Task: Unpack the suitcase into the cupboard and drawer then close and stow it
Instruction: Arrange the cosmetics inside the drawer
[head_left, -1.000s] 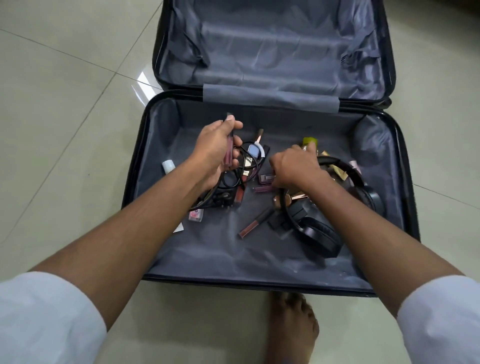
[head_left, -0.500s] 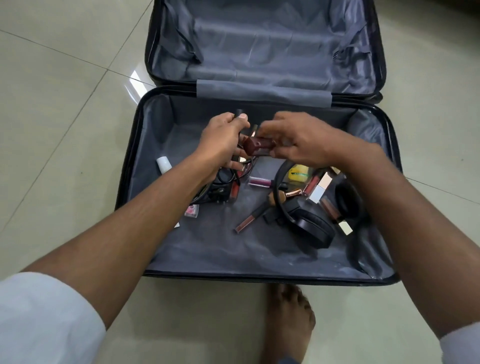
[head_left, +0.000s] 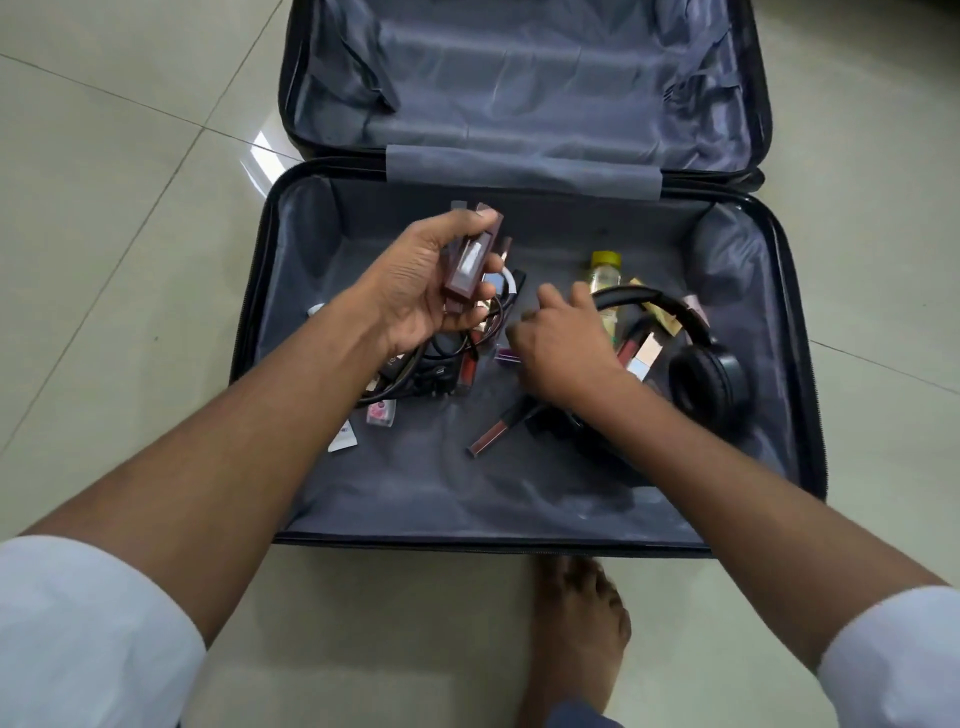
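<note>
A black suitcase (head_left: 800, 332) with grey lining lies open on the floor, lid flat behind it. My left hand (head_left: 415, 291) is raised over the left-middle of the case and grips a bundle of dark red lipstick tubes (head_left: 470, 260). My right hand (head_left: 561, 348) hovers low over the middle, fingers curled and reaching down among scattered cosmetics; what its fingertips touch is hidden. Black headphones (head_left: 706, 379) lie to its right. A long lip gloss tube (head_left: 498, 428) lies just below it.
A small yellow-capped bottle (head_left: 605, 273) stands behind the headphones. Black cables and a charger (head_left: 431, 374) sit under my left hand, with small sachets (head_left: 382, 413) nearby. My bare foot (head_left: 576, 623) is on the pale tiled floor in front of the case.
My right hand passed a dark red tube to my left hand, then dropped back down toward the cosmetics in the middle. My left hand now holds more tubes and has turned palm-up.
</note>
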